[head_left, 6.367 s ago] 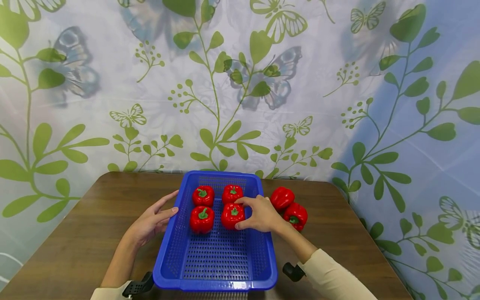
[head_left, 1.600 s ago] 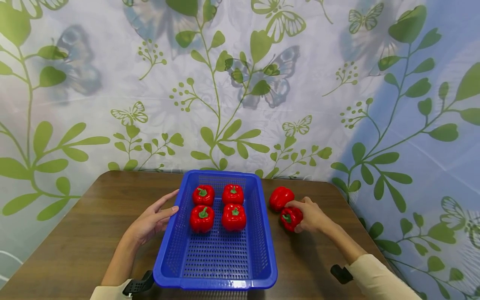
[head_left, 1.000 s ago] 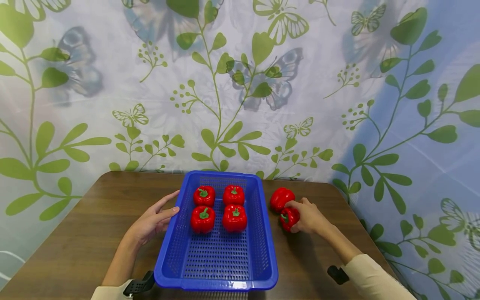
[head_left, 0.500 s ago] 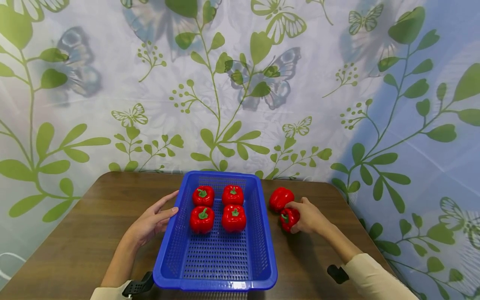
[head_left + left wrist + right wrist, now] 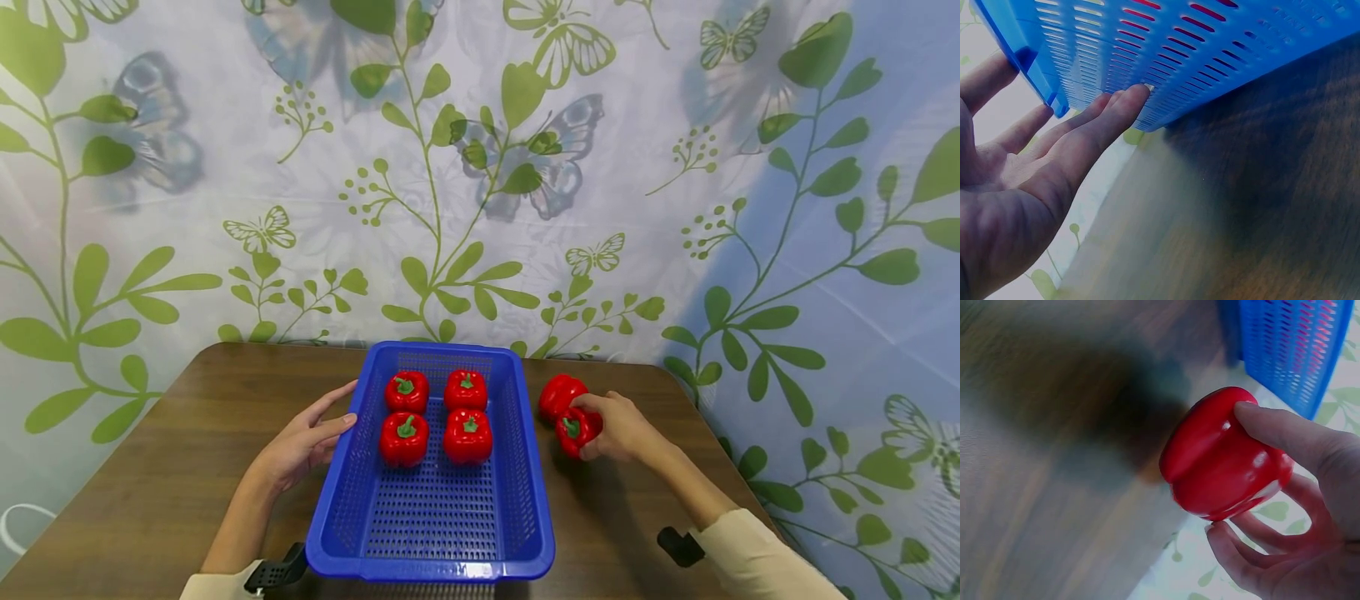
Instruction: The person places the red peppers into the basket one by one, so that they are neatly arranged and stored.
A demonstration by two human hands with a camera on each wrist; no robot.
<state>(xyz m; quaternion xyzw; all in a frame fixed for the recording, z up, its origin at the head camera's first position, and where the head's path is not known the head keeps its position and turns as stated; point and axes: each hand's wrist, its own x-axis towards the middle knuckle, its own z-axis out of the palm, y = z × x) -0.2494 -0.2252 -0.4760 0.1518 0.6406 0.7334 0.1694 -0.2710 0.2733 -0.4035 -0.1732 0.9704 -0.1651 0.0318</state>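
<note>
On the table's right side my right hand (image 5: 621, 428) grips a red bell pepper (image 5: 576, 432) between thumb and fingers, its green stem toward the basket. The right wrist view shows the thumb on one side of this pepper (image 5: 1229, 462) and fingertips on the other. Just behind it lies another red bell pepper (image 5: 561, 395), partly covered. Several red bell peppers (image 5: 404, 440) sit stem-up in two columns in the blue basket (image 5: 431, 569). My left hand (image 5: 303, 446) rests its extended fingers against the basket's left side; the left wrist view shows them touching the slotted wall (image 5: 1166, 62).
The basket stands on a brown wooden table (image 5: 202, 467), its front half bare mesh. Behind the table hangs a curtain (image 5: 480, 217) printed with leaves and butterflies. Each wrist wears a black strap (image 5: 277, 572).
The right hand has gone from a pepper inside the basket to one on the table at the right and gripped it. Lately that pepper has shifted and turned slightly. The left hand stays put.
</note>
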